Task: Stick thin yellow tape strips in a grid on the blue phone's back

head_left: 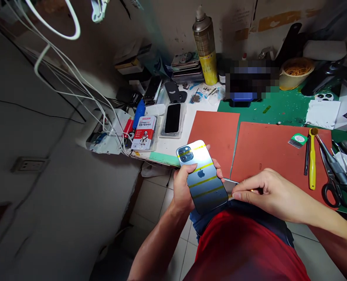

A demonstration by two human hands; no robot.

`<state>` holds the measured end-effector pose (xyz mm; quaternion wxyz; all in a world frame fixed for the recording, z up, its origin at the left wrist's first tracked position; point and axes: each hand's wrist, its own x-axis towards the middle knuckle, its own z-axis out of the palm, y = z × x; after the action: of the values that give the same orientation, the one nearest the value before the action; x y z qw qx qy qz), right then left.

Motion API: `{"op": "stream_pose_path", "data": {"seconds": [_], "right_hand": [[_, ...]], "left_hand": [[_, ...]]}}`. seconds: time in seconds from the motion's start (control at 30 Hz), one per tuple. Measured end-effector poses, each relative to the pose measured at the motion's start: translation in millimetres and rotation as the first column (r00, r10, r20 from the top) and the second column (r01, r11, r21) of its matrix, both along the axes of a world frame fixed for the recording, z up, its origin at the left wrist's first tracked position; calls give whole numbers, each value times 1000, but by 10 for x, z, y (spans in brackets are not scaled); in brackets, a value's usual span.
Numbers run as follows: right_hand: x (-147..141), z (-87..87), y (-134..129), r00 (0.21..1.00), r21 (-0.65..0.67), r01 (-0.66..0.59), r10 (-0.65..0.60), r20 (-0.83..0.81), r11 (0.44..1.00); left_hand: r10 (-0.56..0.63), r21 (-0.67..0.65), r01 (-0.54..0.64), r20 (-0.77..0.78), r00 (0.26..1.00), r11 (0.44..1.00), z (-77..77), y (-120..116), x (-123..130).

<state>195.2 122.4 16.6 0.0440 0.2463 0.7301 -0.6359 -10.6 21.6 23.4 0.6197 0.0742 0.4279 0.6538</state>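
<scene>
A blue-grey smartphone is tilted with its back facing up, showing a camera block, an apple logo and several yellow stripes. My left hand grips it, thumb across the back and fingertips round the far edge. Close to the phone's lower right corner, my right hand is closed in a pinch on something small and thin, too small to make out. Both hands are in the air in front of the table's near edge, above my lap.
Orange-red mats lie on the green worktop. Scissors, a yellow-handled brush and tweezers lie right. Another phone, a battery box and a spray can stand left and behind. White cables hang upper left.
</scene>
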Motion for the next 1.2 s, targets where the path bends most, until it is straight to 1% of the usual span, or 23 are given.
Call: {"op": "stream_pose_path", "data": {"seconds": [0.1, 0.2, 0.4, 0.67, 0.9, 1.07, 1.2], "right_hand": [[-9, 7, 8, 1000, -1, -8, 8, -11, 1000], [-15, -5, 10, 1000, 13, -18, 18, -24, 1000], [-5, -42, -5, 1000, -13, -11, 10, -22, 1000], [-44, -24, 6, 999, -3, -34, 34, -17, 999], [-24, 36, 8, 999, -18, -42, 42, -12, 999], [-20, 77, 7, 999, -22, -38, 38, -12, 999], [-27, 72, 19, 999, -21, -42, 42, -25, 999]], "left_hand": [[2, 7, -2, -5, 1000, 1000, -1, -5, -2], [-18, 8, 17, 27, 999, 1000, 5, -3, -1], [-29, 7, 28, 71, 997, 1000, 21, 3, -2], [-50, 18, 49, 71, 996, 999, 20, 5, -20], [-32, 14, 31, 21, 999, 999, 7, -9, -28], [-66, 23, 65, 34, 997, 998, 3, -22, -23], [-82, 43, 81, 19, 996, 996, -3, -44, -30]]}}
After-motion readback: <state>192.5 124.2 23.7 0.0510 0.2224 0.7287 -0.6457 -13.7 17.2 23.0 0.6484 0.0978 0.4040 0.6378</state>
